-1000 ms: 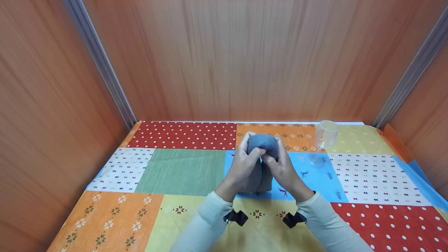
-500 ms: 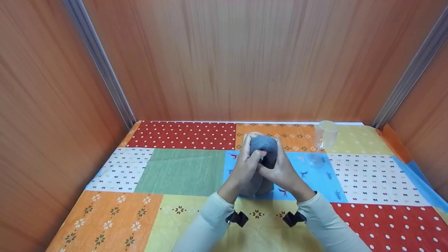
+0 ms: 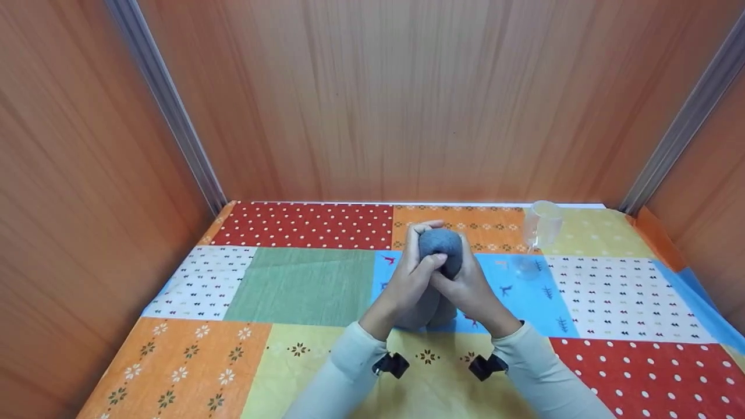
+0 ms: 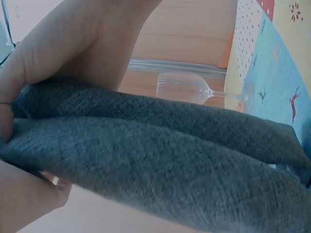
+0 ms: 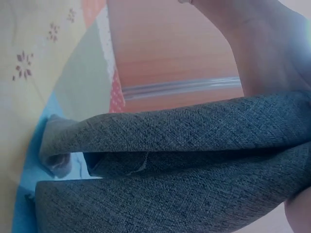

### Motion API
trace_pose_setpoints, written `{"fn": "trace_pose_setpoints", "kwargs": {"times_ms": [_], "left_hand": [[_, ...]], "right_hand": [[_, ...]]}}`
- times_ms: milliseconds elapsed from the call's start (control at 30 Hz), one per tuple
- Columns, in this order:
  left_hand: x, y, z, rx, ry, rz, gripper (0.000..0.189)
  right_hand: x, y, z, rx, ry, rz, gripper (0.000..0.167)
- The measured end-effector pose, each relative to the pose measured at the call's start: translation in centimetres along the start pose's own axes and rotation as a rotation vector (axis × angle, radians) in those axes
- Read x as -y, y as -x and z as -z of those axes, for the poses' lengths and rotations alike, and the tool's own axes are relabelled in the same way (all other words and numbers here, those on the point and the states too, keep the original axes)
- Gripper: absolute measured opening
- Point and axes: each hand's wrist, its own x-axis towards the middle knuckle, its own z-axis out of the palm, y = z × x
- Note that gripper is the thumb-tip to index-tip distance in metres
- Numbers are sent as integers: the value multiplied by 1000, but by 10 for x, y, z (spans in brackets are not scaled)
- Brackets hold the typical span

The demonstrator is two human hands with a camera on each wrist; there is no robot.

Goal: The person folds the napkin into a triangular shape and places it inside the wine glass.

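Note:
A grey-blue woven cloth (image 3: 440, 240) is gathered into an upright bundle, its top rounded and its lower end near the tablecloth. My left hand (image 3: 407, 276) grips it from the left, thumb pressed on the front just below the rounded top. From the right, my right hand (image 3: 470, 288) holds it with the thumb lower, close beside the left one. Long folds of the cloth (image 4: 146, 150) fill the left wrist view. In the right wrist view the cloth (image 5: 165, 128) hangs in two layers with a gap between them. Fingers behind the bundle are mostly hidden.
A clear stemmed wine glass (image 3: 542, 227) stands upright to the right of the hands, towards the back. A patchwork tablecloth (image 3: 302, 285) covers the table. Wood-grain panels (image 3: 372, 99) close off the back and both sides.
My right thumb has slid down from the top of the cloth. The rounded top has shifted slightly right and lower, and the lower folds have drawn together. The glass has not moved.

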Motion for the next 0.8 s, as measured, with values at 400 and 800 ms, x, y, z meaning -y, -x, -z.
{"fn": "trace_pose_setpoints", "kwargs": {"times_ms": [400,800], "left_hand": [[20,22,15,159,-83,-28,79],[37,27,3,166,-192,150,39]], "right_hand": [[4,3,8,-11,31,26,56],[6,4,5,22,23,65,54]]}}
